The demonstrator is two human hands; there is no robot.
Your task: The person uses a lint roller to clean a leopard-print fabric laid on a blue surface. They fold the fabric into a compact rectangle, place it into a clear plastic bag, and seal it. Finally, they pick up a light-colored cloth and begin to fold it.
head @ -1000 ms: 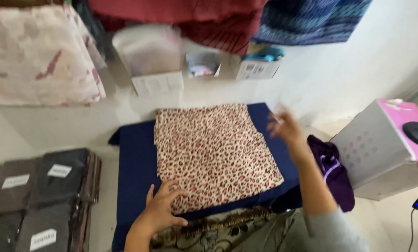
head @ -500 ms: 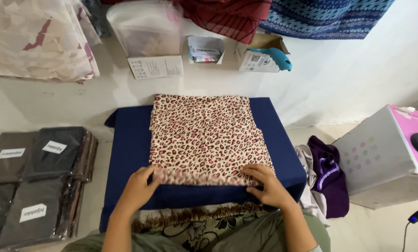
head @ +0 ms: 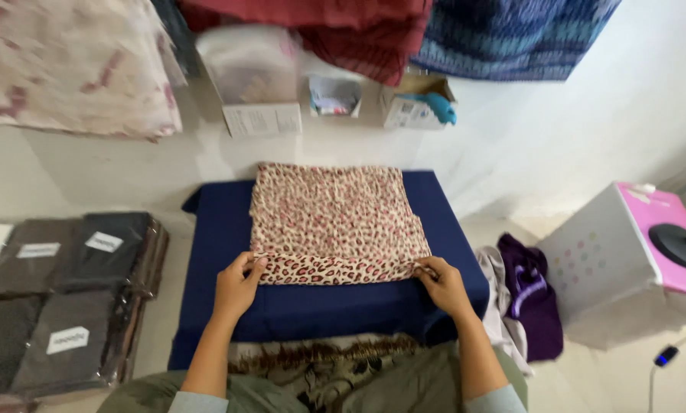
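1. Navy padded worktop (head: 320, 310) is carrying the leopard-print cloth (head: 331, 222), lying at its centre.
2. Cloth's near edge is now lifting; half a second ago it lay flat, so a fold is beginning.
3. Left hand (head: 237, 287) and right hand (head: 441, 284) are each pinching a near corner.

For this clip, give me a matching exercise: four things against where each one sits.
Things:
1. leopard-print cloth
2. purple garment
3. dark wrapped packs
4. teal object

Places:
A. left of the navy board
B. in a small box by the wall
C. on the navy board
D. on the floor right of the board

Pairs: 1-C, 2-D, 3-A, 4-B
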